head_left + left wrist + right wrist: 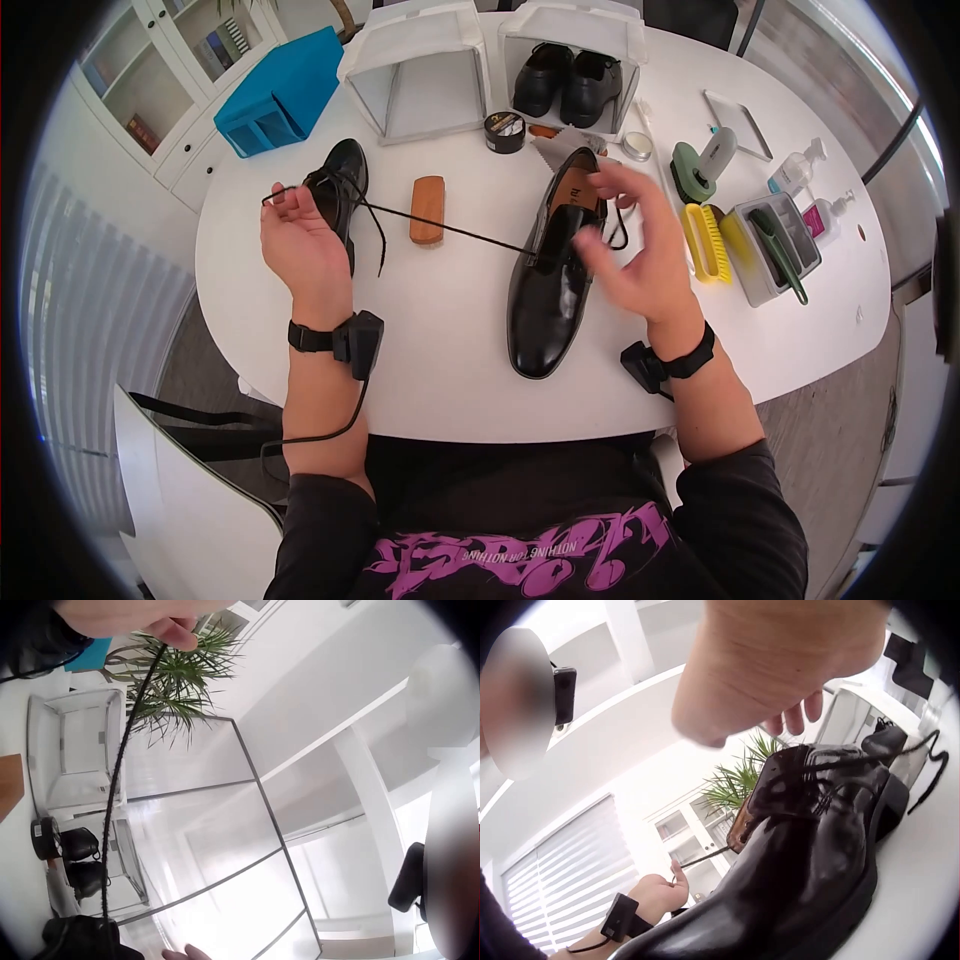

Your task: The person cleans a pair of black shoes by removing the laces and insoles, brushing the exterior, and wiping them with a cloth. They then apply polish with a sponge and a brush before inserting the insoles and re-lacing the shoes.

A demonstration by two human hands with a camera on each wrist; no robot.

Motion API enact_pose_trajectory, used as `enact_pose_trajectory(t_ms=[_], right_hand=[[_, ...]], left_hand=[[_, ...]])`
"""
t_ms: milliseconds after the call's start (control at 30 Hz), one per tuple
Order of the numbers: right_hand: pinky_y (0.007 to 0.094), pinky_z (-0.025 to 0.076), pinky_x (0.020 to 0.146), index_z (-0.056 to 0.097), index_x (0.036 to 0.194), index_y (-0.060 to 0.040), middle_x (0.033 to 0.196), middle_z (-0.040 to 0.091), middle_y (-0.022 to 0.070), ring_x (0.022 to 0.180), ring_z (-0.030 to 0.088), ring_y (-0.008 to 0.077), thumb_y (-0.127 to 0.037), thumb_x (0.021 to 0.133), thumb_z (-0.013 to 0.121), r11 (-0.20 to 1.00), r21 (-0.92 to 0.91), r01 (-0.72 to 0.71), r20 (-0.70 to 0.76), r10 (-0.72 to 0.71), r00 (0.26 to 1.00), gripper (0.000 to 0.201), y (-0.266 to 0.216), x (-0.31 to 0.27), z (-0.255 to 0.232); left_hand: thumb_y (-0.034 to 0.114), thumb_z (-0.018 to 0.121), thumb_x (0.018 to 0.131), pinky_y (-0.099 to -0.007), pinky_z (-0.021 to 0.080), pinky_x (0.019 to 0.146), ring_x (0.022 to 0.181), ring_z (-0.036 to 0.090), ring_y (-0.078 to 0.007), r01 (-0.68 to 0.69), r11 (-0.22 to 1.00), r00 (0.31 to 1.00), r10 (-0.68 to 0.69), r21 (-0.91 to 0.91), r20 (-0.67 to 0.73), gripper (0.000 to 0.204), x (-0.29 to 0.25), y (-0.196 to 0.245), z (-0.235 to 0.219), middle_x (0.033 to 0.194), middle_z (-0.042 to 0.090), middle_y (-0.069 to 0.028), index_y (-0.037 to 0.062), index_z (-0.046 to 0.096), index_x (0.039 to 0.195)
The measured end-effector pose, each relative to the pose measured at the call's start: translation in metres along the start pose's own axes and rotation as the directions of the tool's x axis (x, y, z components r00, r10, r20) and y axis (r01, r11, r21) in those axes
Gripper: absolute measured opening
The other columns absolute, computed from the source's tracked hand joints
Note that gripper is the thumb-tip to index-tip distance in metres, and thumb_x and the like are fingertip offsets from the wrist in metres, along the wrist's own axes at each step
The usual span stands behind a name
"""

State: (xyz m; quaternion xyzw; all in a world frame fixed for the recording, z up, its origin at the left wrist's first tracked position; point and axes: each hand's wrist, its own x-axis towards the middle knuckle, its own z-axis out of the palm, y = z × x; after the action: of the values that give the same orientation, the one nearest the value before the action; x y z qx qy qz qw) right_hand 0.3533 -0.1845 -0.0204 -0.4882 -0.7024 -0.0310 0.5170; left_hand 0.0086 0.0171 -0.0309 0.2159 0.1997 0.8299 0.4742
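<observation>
A glossy black shoe (pixel 547 300) rests on the table, toe toward the person, its brown insole showing. From its lacing a black lace (pixel 450 228) stretches taut to the left hand (pixel 305 250), which pinches it between curled fingers, as the left wrist view also shows with the lace (pixel 114 787). Over the shoe's right side the right hand (pixel 640 250) hovers, fingers spread and slightly bent, blurred, gripping nothing visible. In the right wrist view, the right hand (pixel 780 671) is above the shoe (pixel 780 862), and a loose lace end (pixel 930 776) hangs beside it.
Another black shoe (pixel 347 165) lies behind the left hand. Between the shoes is a wooden brush (pixel 427 210). Further back stand two clear-fronted boxes (pixel 425 125), one holding black shoes, and a polish tin (pixel 505 132). At right are a yellow brush (pixel 706 243) and a grey caddy (pixel 770 285).
</observation>
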Motion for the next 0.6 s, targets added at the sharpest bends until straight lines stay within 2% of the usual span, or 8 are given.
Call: enact_pose_trajectory(t_ms=[33, 100, 167, 267, 367, 400, 533, 600], right_hand=[[0.0423, 0.059, 0.099, 0.071, 0.137, -0.0014, 0.128, 0.077, 0.0149, 0.111, 0.074, 0.0327, -0.012, 0.090, 0.090, 0.987, 0.044, -0.153, -0.111, 0.157, 0.981, 0.052, 0.009, -0.001, -0.001], [0.0410, 0.060, 0.094, 0.073, 0.131, 0.0003, 0.122, 0.079, 0.0150, 0.105, 0.075, 0.0305, -0.009, 0.094, 0.084, 0.950, 0.103, -0.294, -0.210, 0.309, 0.927, 0.040, 0.024, 0.002, -0.016], [0.0381, 0.059, 0.086, 0.077, 0.118, -0.0001, 0.112, 0.081, 0.0139, 0.096, 0.076, 0.0276, -0.002, 0.096, 0.073, 0.773, -0.112, -0.625, 0.008, 0.629, 0.777, 0.023, 0.037, 0.006, -0.037], [0.0381, 0.060, 0.086, 0.079, 0.111, -0.0017, 0.115, 0.079, 0.0142, 0.096, 0.075, 0.0285, 0.003, 0.091, 0.071, 0.839, -0.267, -0.474, 0.174, 0.526, 0.833, 0.022, 0.038, 0.003, -0.044], [0.0403, 0.060, 0.089, 0.080, 0.105, -0.0013, 0.116, 0.077, 0.0140, 0.101, 0.075, 0.0317, 0.002, 0.088, 0.078, 0.947, -0.217, -0.237, 0.331, 0.300, 0.895, 0.017, 0.043, -0.005, -0.039], [0.0415, 0.060, 0.091, 0.080, 0.101, -0.0004, 0.116, 0.076, 0.0142, 0.104, 0.075, 0.0325, 0.001, 0.087, 0.080, 0.981, -0.182, -0.066, 0.370, 0.130, 0.920, 0.014, 0.046, -0.008, -0.036], [0.0392, 0.058, 0.094, 0.079, 0.100, -0.0010, 0.114, 0.076, 0.0121, 0.114, 0.074, 0.0315, 0.004, 0.087, 0.080, 0.969, -0.138, -0.205, 0.455, 0.246, 0.856, 0.014, 0.046, -0.011, -0.035], [0.0367, 0.059, 0.088, 0.076, 0.092, 0.0007, 0.097, 0.076, 0.0106, 0.097, 0.076, 0.0305, -0.004, 0.092, 0.083, 0.977, 0.018, -0.211, 0.503, 0.174, 0.846, 0.008, 0.046, -0.003, -0.042]], left_hand=[[0.015, 0.045, 0.126, -0.0387, 0.063, 0.120, 0.125, 0.071, -0.0275, -0.046, 0.998, 0.999, 0.046, 0.047, -0.007, 0.028, 0.001, -0.001, 0.000, 0.125, 0.066, -0.0168, -0.0110, 0.056, 0.127], [0.015, 0.045, 0.126, -0.0409, 0.060, 0.124, 0.131, 0.070, -0.0295, -0.065, 0.997, 0.997, 0.064, 0.035, 0.052, 0.027, -0.006, 0.004, 0.011, 0.131, 0.065, -0.0187, -0.0095, 0.055, 0.128], [0.016, 0.044, 0.126, -0.0432, 0.057, 0.128, 0.136, 0.069, -0.0315, -0.084, 0.996, 0.991, 0.081, 0.019, 0.106, 0.025, -0.024, -0.002, 0.023, 0.138, 0.065, -0.0205, -0.0080, 0.054, 0.129], [0.016, 0.044, 0.126, -0.0419, 0.058, 0.126, 0.141, 0.069, -0.0312, -0.225, 0.952, 0.922, 0.138, 0.210, 0.361, 0.025, -0.069, -0.024, 0.038, 0.146, 0.065, -0.0222, -0.0050, 0.056, 0.130], [0.014, 0.048, 0.125, -0.0418, 0.053, 0.126, 0.138, 0.070, -0.0267, -0.327, 0.817, 0.624, -0.192, 0.476, 0.758, 0.017, -0.095, -0.032, 0.030, 0.145, 0.071, -0.0205, 0.0013, 0.054, 0.135], [0.012, 0.050, 0.125, -0.0410, 0.053, 0.125, 0.137, 0.071, -0.0244, -0.391, 0.770, 0.538, -0.253, 0.504, 0.804, 0.017, -0.102, -0.032, 0.028, 0.143, 0.073, -0.0187, 0.0016, 0.055, 0.137], [0.008, 0.058, 0.121, -0.0413, 0.055, 0.122, 0.135, 0.072, -0.0222, -0.371, 0.651, 0.334, -0.572, 0.662, 0.749, 0.022, -0.118, -0.027, 0.030, 0.139, 0.076, -0.0154, 0.0010, 0.058, 0.141], [0.006, 0.066, 0.116, -0.0390, 0.057, 0.116, 0.131, 0.072, -0.0215, -0.333, 0.646, 0.219, -0.655, 0.686, 0.723, 0.030, -0.124, -0.031, 0.026, 0.136, 0.077, -0.0138, 0.0012, 0.061, 0.145]])
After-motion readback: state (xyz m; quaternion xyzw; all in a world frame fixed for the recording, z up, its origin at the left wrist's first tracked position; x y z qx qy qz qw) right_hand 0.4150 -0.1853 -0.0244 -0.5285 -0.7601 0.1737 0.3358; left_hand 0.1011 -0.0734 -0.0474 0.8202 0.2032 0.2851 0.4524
